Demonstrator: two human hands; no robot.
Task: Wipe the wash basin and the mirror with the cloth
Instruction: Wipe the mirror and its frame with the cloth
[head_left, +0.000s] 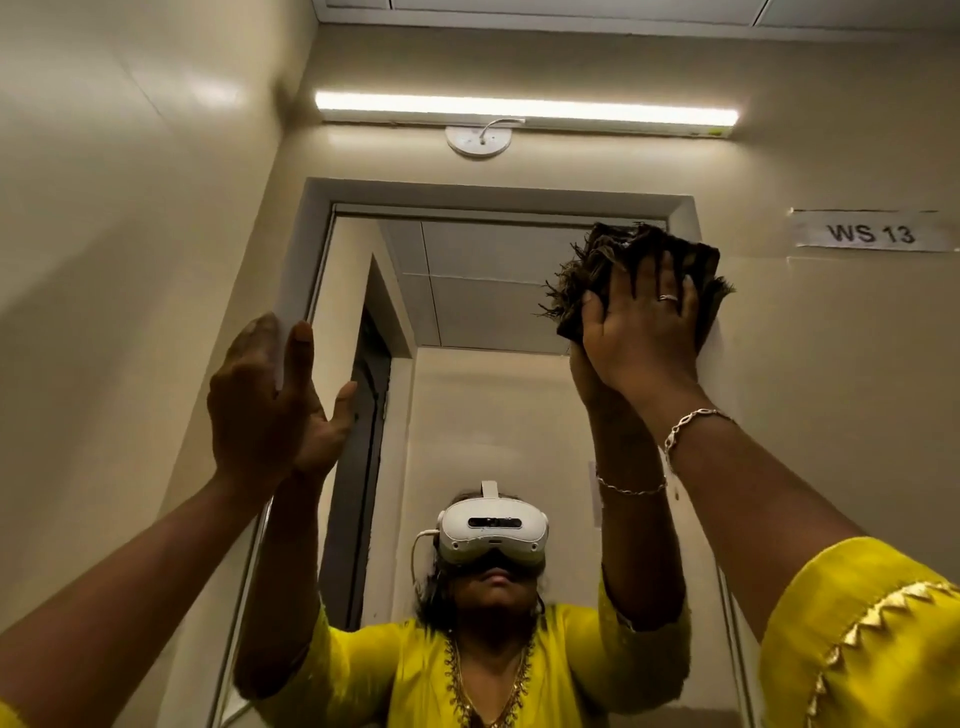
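Pressing the cloth (597, 260) against the top right corner of the mirror (467, 291), the right hand (641, 322) is spread flat over it. Its fingers (662, 270) are straight and splayed, pointing up, with the thumb out to the left along the cloth's edge and nothing curled round the fabric. The cloth is dark, bunched and frayed, trapped between palm and glass, and its right part overlaps the frame (498, 189) on that side. The left hand (270, 405) is raised at the mirror's left edge, lower than the right, fingers straight and loosely apart, holding nothing. Whether it touches the frame or the wall cannot be told. The mirror is taller than wide, its long axis upright, and it runs down out of view. Assessment: the mirror wipe is in hand at its upper limit. From the cloth, the rest of the glass lies to the left and below, so the next stroke would run either left along the top edge or down the right side, and only the right hand is placed to make it. The wash basin is not in view, so its condition cannot be judged. Risk noted: the cloth is held by pressure only and could slip from under the palm if that pressure eases. A label (870, 233) reading WS 13 is on the wall right of the mirror, and a tube light (524, 109) is above.
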